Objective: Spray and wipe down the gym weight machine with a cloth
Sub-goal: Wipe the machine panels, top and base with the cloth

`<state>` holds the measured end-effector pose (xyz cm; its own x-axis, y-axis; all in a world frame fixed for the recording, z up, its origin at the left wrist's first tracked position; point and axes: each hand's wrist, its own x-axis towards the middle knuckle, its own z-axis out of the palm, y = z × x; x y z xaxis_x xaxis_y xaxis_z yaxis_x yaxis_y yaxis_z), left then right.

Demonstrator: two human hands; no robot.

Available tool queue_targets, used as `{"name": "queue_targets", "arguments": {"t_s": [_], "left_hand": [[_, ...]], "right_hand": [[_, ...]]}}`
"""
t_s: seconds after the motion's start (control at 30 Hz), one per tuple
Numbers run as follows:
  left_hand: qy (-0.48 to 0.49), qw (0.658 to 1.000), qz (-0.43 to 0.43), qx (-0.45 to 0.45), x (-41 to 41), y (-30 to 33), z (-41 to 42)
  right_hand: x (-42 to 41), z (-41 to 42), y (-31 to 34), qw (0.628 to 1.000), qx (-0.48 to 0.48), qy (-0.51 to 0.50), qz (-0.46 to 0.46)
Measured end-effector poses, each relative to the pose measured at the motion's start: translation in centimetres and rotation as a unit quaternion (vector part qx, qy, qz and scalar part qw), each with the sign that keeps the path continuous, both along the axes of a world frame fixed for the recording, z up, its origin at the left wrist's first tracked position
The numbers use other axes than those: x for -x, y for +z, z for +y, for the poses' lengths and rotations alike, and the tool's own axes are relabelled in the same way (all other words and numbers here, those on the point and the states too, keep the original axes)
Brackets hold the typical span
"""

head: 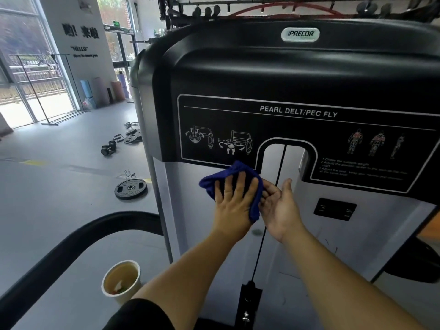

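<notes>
The weight machine (297,75) fills the right of the view: a black top shroud with a "PEARL DELT/PEC FLY" label over a grey lower panel. A blue cloth (215,181) lies against the grey panel just under the label's lower edge. My left hand (234,206) presses flat on the cloth with straight, spread fingers. My right hand (279,207) is beside it, palm turned up, its fingertips touching the cloth's right edge. No spray bottle is in view.
A black cable (278,172) runs down through the machine's slot to a bracket (248,298). A curved black machine arm (71,244) sweeps across the lower left. A cup with liquid (121,281) stands below. Weight plates (131,189) and dumbbells (108,148) lie on the grey floor.
</notes>
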<state>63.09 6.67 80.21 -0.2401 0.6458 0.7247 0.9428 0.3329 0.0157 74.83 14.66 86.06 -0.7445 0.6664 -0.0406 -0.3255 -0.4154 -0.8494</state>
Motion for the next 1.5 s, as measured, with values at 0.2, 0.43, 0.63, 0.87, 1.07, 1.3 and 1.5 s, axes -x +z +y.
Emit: {"name": "queue_targets", "arguments": {"t_s": [0.2,0.43,0.63,0.87,1.07,1.3,1.5], "left_hand": [[-0.039,0.977,0.168,0.127,6.1,0.9,-4.3],[0.018,0.979,0.169,0.114,13.5,1.3,-10.6],[0.053,0.996,0.038,0.064,15.0,1.3,-12.4],[-0.001,0.873,-0.47,-0.134,14.4,0.4,-10.5],[0.013,0.799,-0.531,-0.283,11.2,0.0,-9.1],[0.036,0.771,-0.568,-0.287,10.8,-5.0,-8.6],[0.07,0.713,-0.611,-0.337,7.9,-4.5,-7.5]], "right_hand": [[1.3,-0.3,0.0,0.997,-0.024,-0.079,0.002],[3.1,-1.2,-0.2,0.98,-0.048,-0.19,-0.027],[4.1,-1.5,-0.7,0.97,-0.04,-0.236,-0.033],[3.8,-1.9,-1.1,0.978,0.027,-0.205,0.028],[4.5,-2.6,-1.3,0.97,0.028,-0.238,0.03],[4.5,-1.8,-2.6,0.973,0.023,-0.227,0.031],[4.5,-2.0,-2.7,0.976,0.035,-0.215,0.017]]}}
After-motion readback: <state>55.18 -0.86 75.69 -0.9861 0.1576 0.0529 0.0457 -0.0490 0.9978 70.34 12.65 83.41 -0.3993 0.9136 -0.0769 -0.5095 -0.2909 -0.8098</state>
